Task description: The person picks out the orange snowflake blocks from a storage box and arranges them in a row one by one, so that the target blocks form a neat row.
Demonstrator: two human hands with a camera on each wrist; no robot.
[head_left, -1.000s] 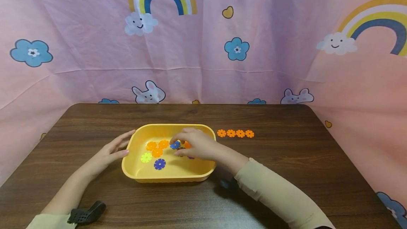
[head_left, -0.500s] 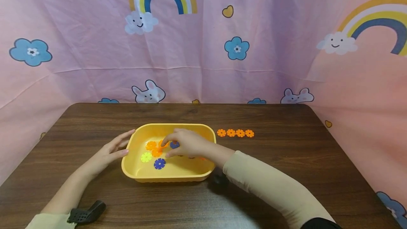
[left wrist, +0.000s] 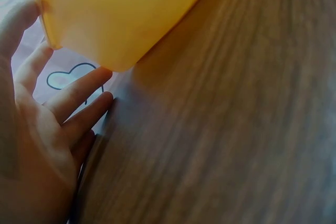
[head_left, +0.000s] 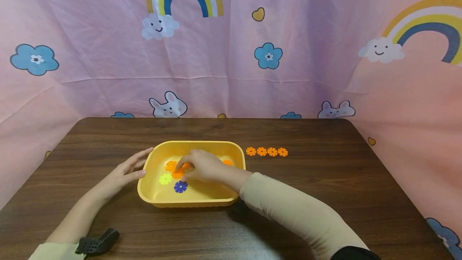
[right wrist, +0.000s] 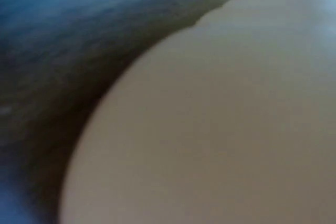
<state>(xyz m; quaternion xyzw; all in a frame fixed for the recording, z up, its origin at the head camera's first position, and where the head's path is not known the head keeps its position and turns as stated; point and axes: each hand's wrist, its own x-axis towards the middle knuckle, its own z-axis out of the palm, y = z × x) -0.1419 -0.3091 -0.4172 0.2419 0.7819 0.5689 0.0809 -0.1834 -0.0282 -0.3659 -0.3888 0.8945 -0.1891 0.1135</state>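
Note:
My left hand (head_left: pixel 124 173) touches the left end of a yellow plastic bin (head_left: pixel 196 201), thumb and fingers spread; in the left wrist view, its fingertips (left wrist: pixel 97 77) meet the bin's wall and rim. My right hand (head_left: pixel 202 165) reaches down inside the bin, thumb and index finger apart at an orange snowflake disc (head_left: pixel 177 174). Beside that disc lie another orange disc (head_left: pixel 171 166), a yellow-green disc (head_left: pixel 165 179) and a purple disc (head_left: pixel 181 187). One more orange disc (head_left: pixel 227 163) shows behind the hand, which hides part of the bin floor. The right wrist view holds mostly blurred sleeve (right wrist: pixel 210 129).
Right of the bin, several orange snowflake discs (head_left: pixel 267 151) lie in a straight row on the dark wooden table (head_left: pixel 325 179). A pink curtain (head_left: pixel 231 63) printed with rainbows and flowers hangs behind the table. A black wrist strap (head_left: pixel 96 244) sits on the left forearm.
My right hand has moved left inside the bin, from over the blue disc to the orange discs. An orange disc at the right has come into sight. My left hand has stayed put.

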